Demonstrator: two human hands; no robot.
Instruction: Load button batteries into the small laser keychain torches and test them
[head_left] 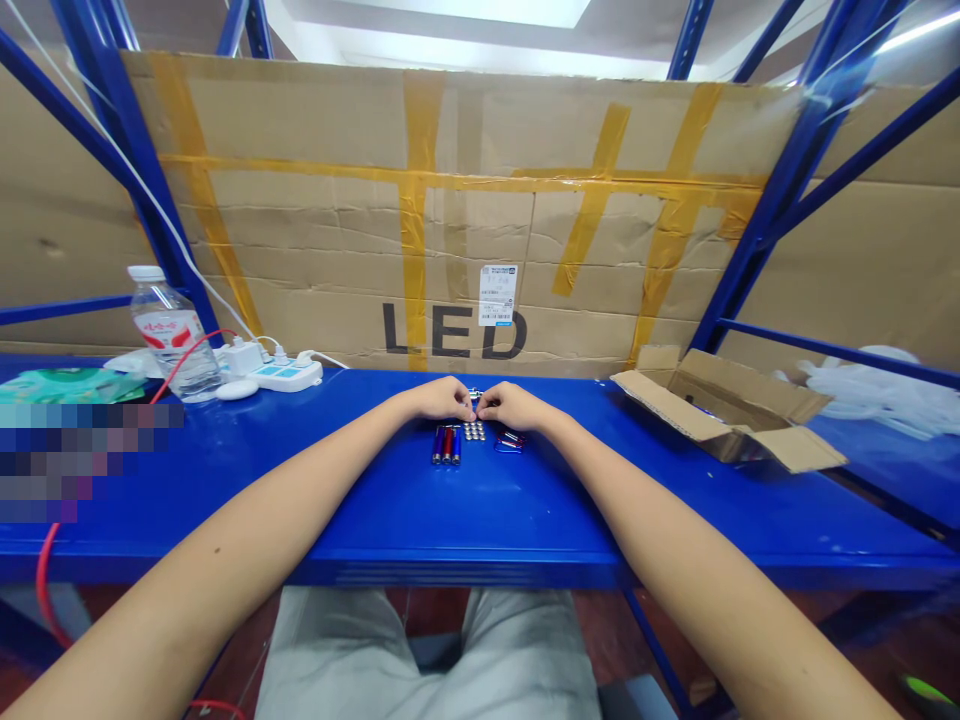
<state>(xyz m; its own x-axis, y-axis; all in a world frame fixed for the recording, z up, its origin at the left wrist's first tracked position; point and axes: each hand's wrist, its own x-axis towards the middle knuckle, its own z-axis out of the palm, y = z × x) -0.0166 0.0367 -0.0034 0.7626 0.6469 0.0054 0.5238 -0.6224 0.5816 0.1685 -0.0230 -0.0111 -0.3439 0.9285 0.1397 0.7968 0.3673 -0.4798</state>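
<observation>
My left hand [448, 399] and my right hand [510, 405] meet fingertip to fingertip over the blue table, fingers drawn into pinches. Whatever lies in the fingertips is too small to make out. Just below them sit several small silver button cells [475, 432] in short rows. Left of these, slim metal tubes like mini flashlights [447, 446], red and blue, lie side by side. Under my right hand rest blue and red carabiner clips [511, 442], partly overlapping. Small silvery pieces [474, 393] show behind the fingertips, mostly hidden.
An open cardboard box [724, 405] stands at the right. Toward the left are a water bottle [171, 335], a white power strip [289, 374] with plugs and cables, and a green packet [71, 385]. A large cardboard sheet [322, 230] backs the blue table [480, 520].
</observation>
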